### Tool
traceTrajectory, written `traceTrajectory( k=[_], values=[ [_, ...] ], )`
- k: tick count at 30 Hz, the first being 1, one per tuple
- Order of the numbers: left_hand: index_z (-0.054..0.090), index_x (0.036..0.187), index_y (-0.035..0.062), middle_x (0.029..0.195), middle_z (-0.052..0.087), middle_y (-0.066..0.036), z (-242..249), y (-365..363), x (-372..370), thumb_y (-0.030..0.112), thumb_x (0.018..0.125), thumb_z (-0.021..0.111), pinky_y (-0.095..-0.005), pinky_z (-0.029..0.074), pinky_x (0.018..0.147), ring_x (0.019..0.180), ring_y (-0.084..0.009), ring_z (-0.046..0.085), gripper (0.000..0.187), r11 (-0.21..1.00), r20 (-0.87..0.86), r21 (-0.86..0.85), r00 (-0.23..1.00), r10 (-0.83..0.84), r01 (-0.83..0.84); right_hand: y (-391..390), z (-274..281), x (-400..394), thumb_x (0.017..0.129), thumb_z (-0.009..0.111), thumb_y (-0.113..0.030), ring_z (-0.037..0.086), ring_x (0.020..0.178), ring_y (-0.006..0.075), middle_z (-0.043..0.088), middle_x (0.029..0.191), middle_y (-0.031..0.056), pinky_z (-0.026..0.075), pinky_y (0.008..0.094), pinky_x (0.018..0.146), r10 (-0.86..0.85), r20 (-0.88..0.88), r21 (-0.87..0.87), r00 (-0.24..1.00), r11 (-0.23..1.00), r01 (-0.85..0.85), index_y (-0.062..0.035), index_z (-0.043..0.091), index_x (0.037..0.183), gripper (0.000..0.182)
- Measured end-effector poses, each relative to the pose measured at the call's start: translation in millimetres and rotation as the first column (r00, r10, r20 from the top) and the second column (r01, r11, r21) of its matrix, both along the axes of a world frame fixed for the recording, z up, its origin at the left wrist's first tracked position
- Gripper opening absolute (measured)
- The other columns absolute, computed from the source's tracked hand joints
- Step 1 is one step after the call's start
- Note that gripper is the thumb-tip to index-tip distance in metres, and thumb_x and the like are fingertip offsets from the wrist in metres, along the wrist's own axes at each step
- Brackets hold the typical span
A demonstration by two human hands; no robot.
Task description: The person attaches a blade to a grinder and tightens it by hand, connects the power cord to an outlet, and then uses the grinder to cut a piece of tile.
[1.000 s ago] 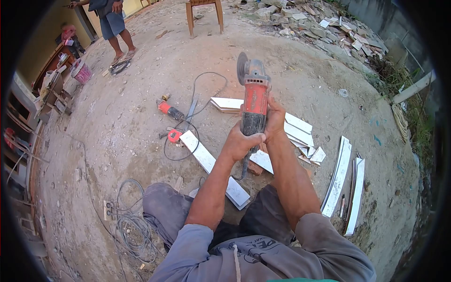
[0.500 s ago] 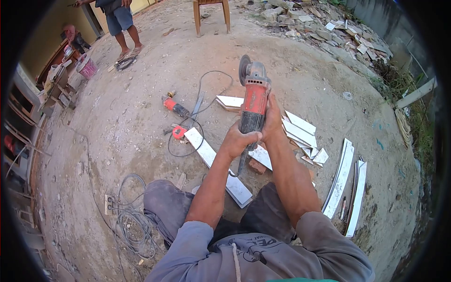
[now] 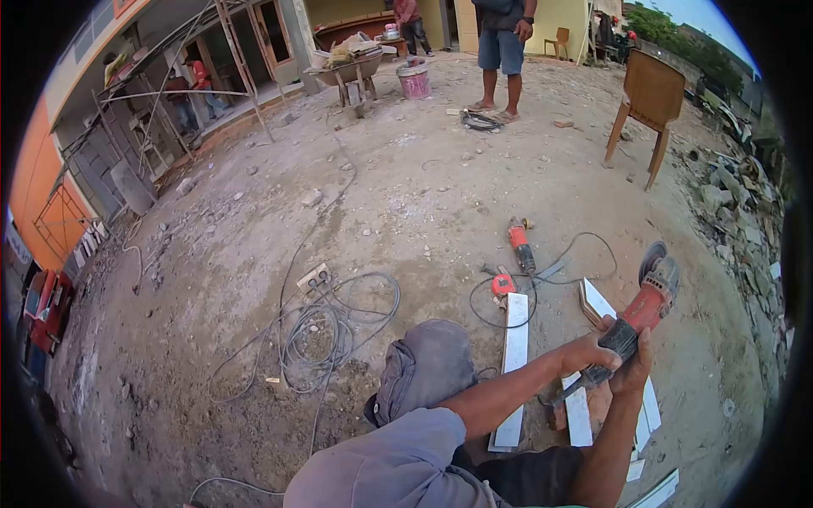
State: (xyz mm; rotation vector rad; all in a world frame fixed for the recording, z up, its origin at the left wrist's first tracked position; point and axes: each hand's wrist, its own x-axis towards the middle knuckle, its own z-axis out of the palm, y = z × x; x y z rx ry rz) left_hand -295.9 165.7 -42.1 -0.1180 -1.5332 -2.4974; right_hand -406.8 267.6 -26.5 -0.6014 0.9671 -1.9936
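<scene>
A red and black angle grinder (image 3: 641, 311) is held up off the ground at the right, its dark disc (image 3: 652, 261) pointing away from me. My left hand (image 3: 593, 349) is wrapped round the black rear of the body. My right hand (image 3: 633, 370) grips the same part from the other side. Below and beside them lie white tile strips (image 3: 511, 360), with another short strip (image 3: 577, 416) close under the grinder. A second red grinder (image 3: 520, 245) rests on the dirt near a red tape measure (image 3: 502, 284).
A coiled grey cable (image 3: 326, 339) and a socket block (image 3: 313, 278) lie left of my knee. Farther off are a brown chair (image 3: 652, 93), a standing person (image 3: 501, 55), a pink bucket (image 3: 414, 83) and a wheelbarrow (image 3: 349, 71). Rubble (image 3: 737, 190) lines the right side.
My view has swung left and up, bringing the building and scaffolding into sight. The grinder, still in both hands, now appears lower and farther right, tilted to the right.
</scene>
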Motion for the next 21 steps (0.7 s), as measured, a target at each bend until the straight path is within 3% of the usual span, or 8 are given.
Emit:
traceTrajectory(
  k=[2, 7, 10, 11, 13, 14, 17, 21],
  values=[
    [0.056, 0.111, -0.0002, 0.09, 0.062, -0.01, 7.7, 2.3, 11.2, 0.034, 0.076, 0.073, -0.0278, 0.053, 0.066, 0.075, -0.0163, 0.065, 0.052, 0.995, -0.072, 0.102, 0.997, 0.018, -0.01, -5.0, 4.9, 13.8, 0.083, 0.068, -0.053, 0.067, 0.098, 0.0281, 0.065, 0.112, 0.0199, 0.055, 0.0379, 0.083, 0.199, -0.038, -0.155, 0.979, 0.967, -0.203, 0.0008, 0.046, 0.129, 0.074],
    [0.054, 0.117, -0.0004, 0.079, 0.066, -0.016, 11.2, -4.4, 25.3, 0.03, 0.077, 0.072, -0.0293, 0.058, 0.05, 0.059, -0.0207, 0.068, 0.053, 0.954, -0.104, 0.243, 0.983, -0.154, 0.176, -11.9, 12.3, 23.1, 0.071, 0.079, -0.048, 0.067, 0.097, 0.0285, 0.066, 0.108, 0.0189, 0.054, 0.0389, 0.091, 0.265, -0.066, -0.192, 0.962, 0.943, -0.273, 0.0019, 0.046, 0.127, 0.082],
    [0.057, 0.11, -0.0052, 0.079, 0.067, -0.016, 6.7, -11.5, 22.6, 0.046, 0.079, 0.074, -0.0308, 0.058, 0.054, 0.063, -0.0223, 0.069, 0.062, 0.956, 0.022, 0.171, 0.969, -0.245, 0.237, -8.4, 14.2, 29.6, 0.074, 0.074, -0.043, 0.064, 0.089, 0.0244, 0.062, 0.093, 0.0136, 0.054, 0.0375, 0.087, 0.136, -0.062, -0.194, 0.989, 0.97, -0.145, 0.0009, 0.046, 0.122, 0.071],
    [0.056, 0.112, -0.0034, 0.079, 0.066, -0.013, 1.4, -6.1, 14.6, 0.058, 0.078, 0.072, -0.0315, 0.058, 0.057, 0.064, -0.0215, 0.068, 0.072, 0.996, 0.029, 0.078, 0.999, -0.032, 0.03, -9.9, 14.5, 27.4, 0.075, 0.072, -0.043, 0.063, 0.09, 0.0244, 0.062, 0.094, 0.0139, 0.054, 0.0376, 0.087, 0.145, -0.08, -0.209, 0.986, 0.965, -0.159, 0.0012, 0.046, 0.122, 0.07],
    [0.061, 0.104, -0.0012, 0.082, 0.066, -0.009, 4.6, -15.0, 19.8, 0.078, 0.072, 0.064, -0.0291, 0.056, 0.06, 0.068, -0.0181, 0.067, 0.085, 0.967, 0.274, -0.249, 0.962, 0.02, 0.05, 0.0, 6.0, 3.0, 0.079, 0.068, -0.043, 0.065, 0.096, 0.0274, 0.063, 0.103, 0.0163, 0.054, 0.0395, 0.089, 0.107, -0.075, -0.197, 0.991, 0.973, -0.12, 0.0026, 0.049, 0.123, 0.066],
    [0.062, 0.101, -0.0008, 0.082, 0.066, -0.009, 13.5, -11.6, 25.1, 0.079, 0.071, 0.063, -0.0287, 0.054, 0.06, 0.068, -0.0175, 0.066, 0.085, 0.945, 0.228, -0.323, 0.973, 0.034, 0.043, 5.5, 5.4, -3.2, 0.081, 0.066, -0.04, 0.065, 0.102, 0.0317, 0.064, 0.108, 0.0189, 0.054, 0.0409, 0.09, 0.086, -0.021, -0.196, 0.996, 0.976, -0.089, 0.0046, 0.052, 0.123, 0.063],
    [0.056, 0.111, -0.0001, 0.081, 0.064, -0.009, 18.9, 23.6, 29.6, 0.079, 0.073, 0.062, -0.027, 0.051, 0.052, 0.069, -0.0156, 0.065, 0.088, 0.962, 0.222, -0.26, 0.965, 0.139, -0.079, 23.2, 14.2, -6.6, 0.083, 0.064, -0.035, 0.063, 0.107, 0.0381, 0.066, 0.106, 0.0213, 0.055, 0.0468, 0.088, -0.075, 0.004, -0.199, 0.997, 0.977, 0.074, 0.0081, 0.057, 0.116, 0.055],
    [0.056, 0.109, 0.0003, 0.077, 0.064, -0.007, 13.3, 48.7, 15.3, 0.074, 0.076, 0.062, -0.025, 0.048, 0.049, 0.065, -0.0133, 0.064, 0.081, 0.992, 0.18, -0.106, 0.983, -0.045, 0.064, 55.2, 21.8, 3.9, 0.083, 0.066, -0.038, 0.064, 0.105, 0.0398, 0.065, 0.108, 0.0232, 0.054, 0.0495, 0.091, -0.194, 0.031, -0.138, 0.98, 0.971, 0.197, 0.0095, 0.055, 0.118, 0.06]
  ],
)
